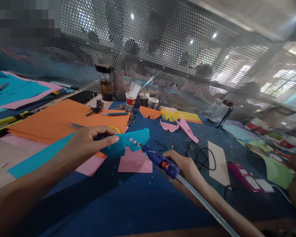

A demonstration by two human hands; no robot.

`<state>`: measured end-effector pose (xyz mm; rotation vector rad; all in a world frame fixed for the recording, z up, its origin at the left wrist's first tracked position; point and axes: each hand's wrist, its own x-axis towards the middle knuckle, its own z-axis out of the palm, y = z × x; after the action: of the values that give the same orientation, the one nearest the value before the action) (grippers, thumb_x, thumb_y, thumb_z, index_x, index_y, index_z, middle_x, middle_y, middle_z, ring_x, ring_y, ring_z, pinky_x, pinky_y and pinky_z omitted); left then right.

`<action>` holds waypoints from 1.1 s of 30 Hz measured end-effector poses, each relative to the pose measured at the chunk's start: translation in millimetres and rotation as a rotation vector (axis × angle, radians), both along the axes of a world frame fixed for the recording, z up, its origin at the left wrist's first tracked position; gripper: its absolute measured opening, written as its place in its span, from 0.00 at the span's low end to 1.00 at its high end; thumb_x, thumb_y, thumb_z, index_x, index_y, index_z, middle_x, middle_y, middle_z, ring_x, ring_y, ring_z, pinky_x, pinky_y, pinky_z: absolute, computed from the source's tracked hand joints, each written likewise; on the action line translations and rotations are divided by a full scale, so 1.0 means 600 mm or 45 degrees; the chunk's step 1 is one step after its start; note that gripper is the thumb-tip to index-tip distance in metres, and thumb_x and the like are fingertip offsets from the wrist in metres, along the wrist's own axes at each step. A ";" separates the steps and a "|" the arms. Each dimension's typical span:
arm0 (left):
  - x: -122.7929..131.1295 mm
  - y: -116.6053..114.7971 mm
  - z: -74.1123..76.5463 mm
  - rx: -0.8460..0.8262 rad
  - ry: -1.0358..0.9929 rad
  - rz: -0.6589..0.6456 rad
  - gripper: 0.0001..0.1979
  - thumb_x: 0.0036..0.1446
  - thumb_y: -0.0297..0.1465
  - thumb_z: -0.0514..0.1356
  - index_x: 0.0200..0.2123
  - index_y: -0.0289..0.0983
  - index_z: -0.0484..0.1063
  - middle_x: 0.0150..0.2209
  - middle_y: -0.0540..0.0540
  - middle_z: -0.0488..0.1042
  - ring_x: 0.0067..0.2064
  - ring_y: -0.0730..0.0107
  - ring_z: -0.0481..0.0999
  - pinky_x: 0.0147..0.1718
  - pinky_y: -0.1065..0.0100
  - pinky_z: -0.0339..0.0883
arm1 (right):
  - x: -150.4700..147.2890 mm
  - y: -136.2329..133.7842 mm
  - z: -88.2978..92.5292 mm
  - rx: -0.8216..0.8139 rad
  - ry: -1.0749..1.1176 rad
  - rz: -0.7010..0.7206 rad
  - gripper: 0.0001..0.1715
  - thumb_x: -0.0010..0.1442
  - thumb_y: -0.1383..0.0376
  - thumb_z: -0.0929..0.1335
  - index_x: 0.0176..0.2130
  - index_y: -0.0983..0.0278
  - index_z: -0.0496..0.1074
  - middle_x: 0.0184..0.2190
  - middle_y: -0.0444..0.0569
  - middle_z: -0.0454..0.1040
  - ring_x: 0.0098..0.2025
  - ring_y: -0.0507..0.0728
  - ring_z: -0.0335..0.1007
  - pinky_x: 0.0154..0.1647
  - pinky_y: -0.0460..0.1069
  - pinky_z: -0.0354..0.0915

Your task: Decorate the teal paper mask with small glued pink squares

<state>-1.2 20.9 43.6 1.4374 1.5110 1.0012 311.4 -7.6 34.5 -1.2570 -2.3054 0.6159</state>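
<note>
1. At mid-frame, a left hand point(96, 140) pinches a blue paper cutout point(141, 136) between thumb and fingers, while a right hand point(181, 164) grasps a blue glue gun point(160, 161) below and to its right.

2. The nozzle points at the lowest of three pink squares point(135, 142) on the cutout; whether it touches cannot be told. A nudge could drag that square out of line, and too much glue could ooze past its edges.

3. Stray glue might drip onto the pink paper point(135, 164) beneath, bonding the wrong sheets; the hot tip could also burn a finger that strays close.

4. Scissors point(75, 125) show beside the left hand, the grip on them unclear; a shift of the wrist could meet the blades.

5. A dark blue tabletop point(108, 207), flecked with paper scraps, fills the lower frame. Orange sheets point(51, 118) spread at left; finished-looking orange point(150, 112) and yellow cutouts point(170, 115) lie above center.

6. A perforated metal screen point(162, 39) spans the upper frame, bright windows point(281, 79) at upper right.
</note>
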 end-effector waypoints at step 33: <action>0.004 -0.003 0.002 -0.015 -0.086 0.012 0.14 0.49 0.43 0.69 0.35 0.40 0.81 0.31 0.49 0.83 0.33 0.64 0.80 0.35 0.66 0.74 | 0.004 -0.002 -0.005 0.058 0.050 0.061 0.18 0.56 0.70 0.70 0.47 0.60 0.69 0.31 0.42 0.76 0.29 0.51 0.71 0.31 0.44 0.60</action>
<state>1.5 19.2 44.8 1.3759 1.4743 1.0347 313.7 -8.9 31.2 -1.1624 -2.3102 0.5955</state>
